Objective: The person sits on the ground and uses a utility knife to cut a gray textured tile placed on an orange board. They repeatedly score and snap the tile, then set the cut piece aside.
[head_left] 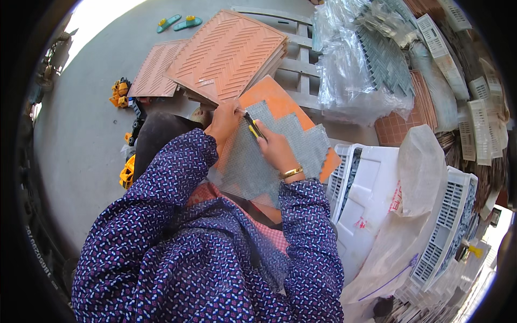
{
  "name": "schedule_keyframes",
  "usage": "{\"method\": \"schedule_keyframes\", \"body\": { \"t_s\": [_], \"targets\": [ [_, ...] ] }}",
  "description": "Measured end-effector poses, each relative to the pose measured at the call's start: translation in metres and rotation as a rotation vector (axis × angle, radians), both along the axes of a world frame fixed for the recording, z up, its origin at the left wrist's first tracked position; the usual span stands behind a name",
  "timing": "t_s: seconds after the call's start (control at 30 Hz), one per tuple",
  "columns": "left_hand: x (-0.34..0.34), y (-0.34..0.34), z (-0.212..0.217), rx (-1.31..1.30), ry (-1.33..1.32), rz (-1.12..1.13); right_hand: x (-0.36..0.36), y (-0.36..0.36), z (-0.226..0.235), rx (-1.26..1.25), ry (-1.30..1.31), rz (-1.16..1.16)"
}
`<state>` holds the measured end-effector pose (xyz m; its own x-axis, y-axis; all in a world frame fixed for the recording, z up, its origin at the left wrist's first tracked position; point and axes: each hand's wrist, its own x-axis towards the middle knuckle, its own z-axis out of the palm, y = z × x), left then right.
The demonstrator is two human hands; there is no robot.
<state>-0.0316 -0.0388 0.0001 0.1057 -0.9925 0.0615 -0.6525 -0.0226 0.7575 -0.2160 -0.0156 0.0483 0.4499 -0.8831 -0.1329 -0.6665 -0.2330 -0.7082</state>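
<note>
Green sandals (179,22), white crates (371,188)

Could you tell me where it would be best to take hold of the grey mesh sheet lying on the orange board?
Probably the grey mesh sheet is best held at its free right edge, approached from the right. It lies flat and thin on the orange board, while the left hand and the right hand with the yellow utility knife occupy the upper left.

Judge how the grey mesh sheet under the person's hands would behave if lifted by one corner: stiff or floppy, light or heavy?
The grey mesh sheet looks thin and open-weave, so probably light. It overhangs the orange tile sheet, so it would likely droop when lifted.
</note>
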Motion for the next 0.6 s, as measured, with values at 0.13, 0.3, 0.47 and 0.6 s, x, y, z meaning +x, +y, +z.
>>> {"method": "schedule_keyframes", "body": {
  "t_s": [0.13,0.3,0.47,0.6],
  "targets": [
    [-0.001,-0.002,0.006,-0.019,0.008,-0.021,-0.009,0.009,0.003,0.057,-0.036,0.023],
    [0.0,0.001,0.009,-0.022,0.098,-0.006,-0.016,0.02,0.008,0.117,0.053,0.085],
    [-0.002,0.008,0.021,0.049,0.203,0.035,-0.019,0.038,-0.016,0.112,-0.169,-0.036],
    [0.006,0.015,0.006,0.212,0.189,-0.044,-0.016,0.02,0.004,0.362,-0.252,-0.155]
  ]
}}
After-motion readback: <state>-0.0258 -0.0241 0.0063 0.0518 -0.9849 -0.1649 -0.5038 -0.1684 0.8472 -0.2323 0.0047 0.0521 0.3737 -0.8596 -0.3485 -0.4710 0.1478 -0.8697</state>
